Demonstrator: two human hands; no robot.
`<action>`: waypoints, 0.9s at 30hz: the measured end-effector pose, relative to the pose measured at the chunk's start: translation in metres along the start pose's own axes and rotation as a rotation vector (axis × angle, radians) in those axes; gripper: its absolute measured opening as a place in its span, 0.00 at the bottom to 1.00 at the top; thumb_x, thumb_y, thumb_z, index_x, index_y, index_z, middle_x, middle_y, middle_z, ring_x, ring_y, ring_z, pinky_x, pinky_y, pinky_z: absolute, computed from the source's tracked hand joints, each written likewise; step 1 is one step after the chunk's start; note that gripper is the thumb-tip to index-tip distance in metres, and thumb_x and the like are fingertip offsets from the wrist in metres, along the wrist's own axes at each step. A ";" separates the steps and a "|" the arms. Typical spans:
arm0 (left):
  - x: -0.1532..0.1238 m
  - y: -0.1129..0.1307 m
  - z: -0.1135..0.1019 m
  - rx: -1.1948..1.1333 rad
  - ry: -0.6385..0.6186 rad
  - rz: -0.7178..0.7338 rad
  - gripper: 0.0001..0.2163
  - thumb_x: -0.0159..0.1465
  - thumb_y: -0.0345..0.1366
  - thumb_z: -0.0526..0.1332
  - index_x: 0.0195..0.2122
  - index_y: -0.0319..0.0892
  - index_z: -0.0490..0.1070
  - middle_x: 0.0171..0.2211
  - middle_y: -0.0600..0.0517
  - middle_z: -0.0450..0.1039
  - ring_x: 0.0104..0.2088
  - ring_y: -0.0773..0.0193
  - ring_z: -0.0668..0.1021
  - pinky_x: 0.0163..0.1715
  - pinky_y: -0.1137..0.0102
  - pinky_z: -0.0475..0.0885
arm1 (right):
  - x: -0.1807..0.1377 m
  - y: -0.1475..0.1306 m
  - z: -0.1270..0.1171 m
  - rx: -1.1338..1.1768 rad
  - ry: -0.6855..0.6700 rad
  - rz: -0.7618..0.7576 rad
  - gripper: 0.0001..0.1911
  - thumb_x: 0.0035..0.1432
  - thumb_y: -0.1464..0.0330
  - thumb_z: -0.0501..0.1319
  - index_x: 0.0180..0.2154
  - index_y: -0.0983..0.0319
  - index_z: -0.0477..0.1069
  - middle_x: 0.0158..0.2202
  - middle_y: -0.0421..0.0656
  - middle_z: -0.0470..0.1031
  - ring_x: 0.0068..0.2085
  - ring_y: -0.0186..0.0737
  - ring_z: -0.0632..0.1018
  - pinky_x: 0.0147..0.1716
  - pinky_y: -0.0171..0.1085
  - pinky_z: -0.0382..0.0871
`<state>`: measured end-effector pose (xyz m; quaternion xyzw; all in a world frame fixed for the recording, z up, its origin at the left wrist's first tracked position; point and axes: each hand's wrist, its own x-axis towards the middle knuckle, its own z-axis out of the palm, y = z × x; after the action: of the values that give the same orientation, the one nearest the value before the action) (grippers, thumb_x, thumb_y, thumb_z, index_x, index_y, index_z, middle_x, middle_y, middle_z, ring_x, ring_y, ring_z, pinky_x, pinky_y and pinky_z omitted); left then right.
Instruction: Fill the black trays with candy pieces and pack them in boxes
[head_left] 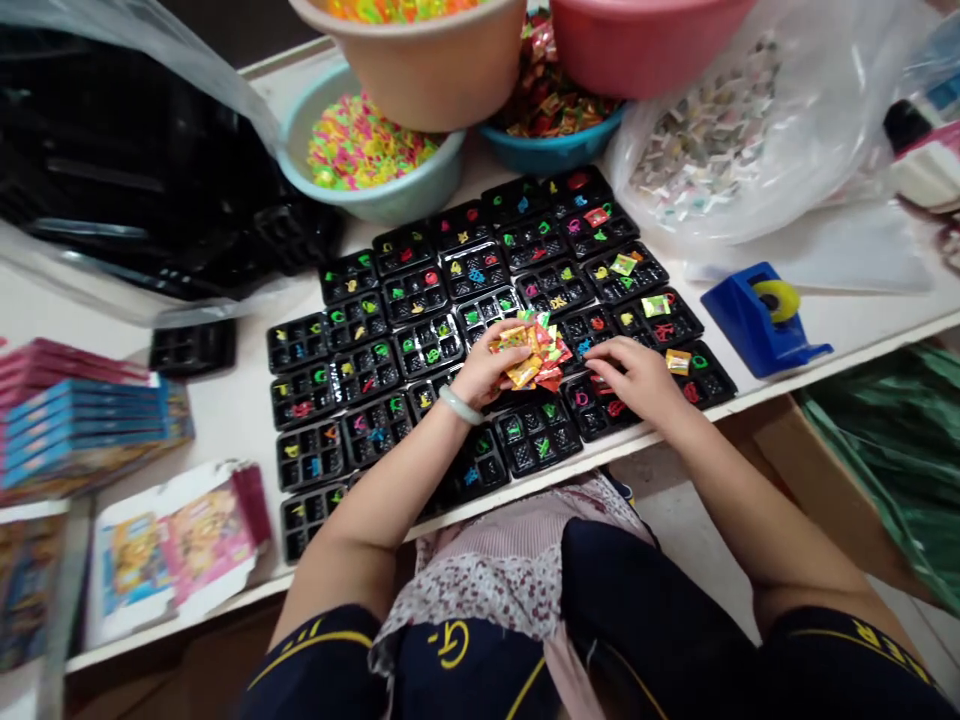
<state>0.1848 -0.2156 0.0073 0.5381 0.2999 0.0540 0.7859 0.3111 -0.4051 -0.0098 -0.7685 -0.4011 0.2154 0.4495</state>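
Left hand: fingers clenched on loose sachet bundle, liable to spill; right hand: fingers spread flat over black trays, possibly nudging pieces

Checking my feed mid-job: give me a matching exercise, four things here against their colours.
Things:
1. tape dispenser
2. trays
3. bracelet on the left hand
4. basin of neon bits

Colours:
A. black
B. pale green
C. blue
D. light blue-grey

Pairs: 1-C, 2-A, 3-B, 4-D
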 end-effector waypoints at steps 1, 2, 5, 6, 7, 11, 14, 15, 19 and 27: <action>-0.001 -0.001 0.001 0.000 0.008 0.015 0.24 0.46 0.38 0.71 0.45 0.44 0.70 0.28 0.57 0.71 0.14 0.78 0.65 0.12 0.81 0.52 | 0.001 -0.004 0.005 0.124 0.023 0.090 0.08 0.56 0.64 0.63 0.38 0.59 0.71 0.38 0.45 0.76 0.40 0.43 0.77 0.43 0.48 0.72; -0.001 -0.002 0.003 -0.001 0.016 0.032 0.24 0.46 0.38 0.71 0.45 0.45 0.70 0.28 0.57 0.71 0.15 0.78 0.64 0.12 0.81 0.53 | 0.002 -0.009 0.012 0.260 0.021 0.185 0.12 0.53 0.62 0.65 0.39 0.59 0.69 0.39 0.44 0.76 0.37 0.42 0.78 0.39 0.45 0.74; 0.001 -0.006 0.007 -0.020 0.036 0.105 0.22 0.47 0.37 0.70 0.44 0.44 0.70 0.33 0.55 0.73 0.17 0.76 0.68 0.14 0.80 0.57 | 0.009 -0.021 0.034 0.617 -0.082 0.403 0.19 0.48 0.59 0.67 0.38 0.58 0.65 0.37 0.43 0.77 0.32 0.38 0.79 0.31 0.39 0.74; 0.002 -0.007 0.008 -0.026 0.043 0.132 0.22 0.47 0.37 0.70 0.43 0.44 0.70 0.34 0.54 0.74 0.18 0.76 0.69 0.15 0.79 0.59 | 0.011 -0.024 0.039 0.688 -0.112 0.443 0.19 0.47 0.59 0.67 0.37 0.58 0.64 0.36 0.42 0.77 0.31 0.37 0.79 0.30 0.38 0.74; 0.004 -0.008 0.009 -0.030 0.054 0.156 0.21 0.47 0.36 0.70 0.43 0.44 0.70 0.35 0.54 0.74 0.19 0.75 0.70 0.16 0.79 0.61 | 0.013 -0.025 0.042 0.732 -0.135 0.470 0.18 0.47 0.58 0.67 0.37 0.58 0.64 0.34 0.41 0.77 0.30 0.36 0.78 0.30 0.37 0.74; 0.012 -0.009 0.005 -0.050 0.117 0.196 0.20 0.48 0.36 0.70 0.42 0.44 0.69 0.30 0.56 0.72 0.17 0.76 0.67 0.14 0.78 0.57 | 0.019 -0.022 0.033 0.700 -0.188 0.468 0.18 0.45 0.58 0.69 0.34 0.58 0.65 0.29 0.38 0.76 0.27 0.34 0.76 0.30 0.37 0.73; 0.018 -0.006 -0.004 -0.071 0.152 0.169 0.22 0.48 0.38 0.69 0.45 0.45 0.68 0.28 0.56 0.71 0.14 0.77 0.64 0.13 0.78 0.52 | 0.028 -0.009 0.011 0.497 -0.145 0.401 0.17 0.47 0.56 0.66 0.33 0.58 0.66 0.28 0.38 0.75 0.26 0.35 0.74 0.28 0.38 0.71; 0.020 -0.005 -0.008 -0.073 0.165 0.162 0.22 0.48 0.39 0.69 0.45 0.46 0.68 0.28 0.56 0.71 0.14 0.78 0.63 0.13 0.79 0.51 | 0.033 -0.004 0.004 0.383 -0.086 0.368 0.16 0.48 0.55 0.65 0.33 0.58 0.67 0.27 0.38 0.74 0.26 0.35 0.73 0.27 0.38 0.69; 0.024 0.000 -0.022 -0.083 0.197 0.163 0.23 0.47 0.39 0.69 0.45 0.46 0.68 0.28 0.56 0.72 0.13 0.78 0.63 0.12 0.78 0.51 | 0.061 0.014 -0.015 -0.142 0.067 0.238 0.09 0.51 0.59 0.64 0.28 0.58 0.71 0.22 0.38 0.71 0.26 0.39 0.71 0.28 0.38 0.63; 0.024 0.010 -0.040 -0.106 0.203 0.172 0.23 0.46 0.37 0.69 0.44 0.46 0.68 0.30 0.55 0.73 0.14 0.77 0.66 0.11 0.79 0.53 | 0.084 0.008 -0.036 -0.473 -0.178 0.324 0.08 0.48 0.62 0.69 0.25 0.58 0.74 0.25 0.42 0.74 0.29 0.44 0.73 0.30 0.40 0.63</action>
<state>0.1853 -0.1691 -0.0031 0.5111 0.3276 0.1910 0.7713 0.3885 -0.3576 0.0041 -0.8841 -0.3500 0.2513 0.1808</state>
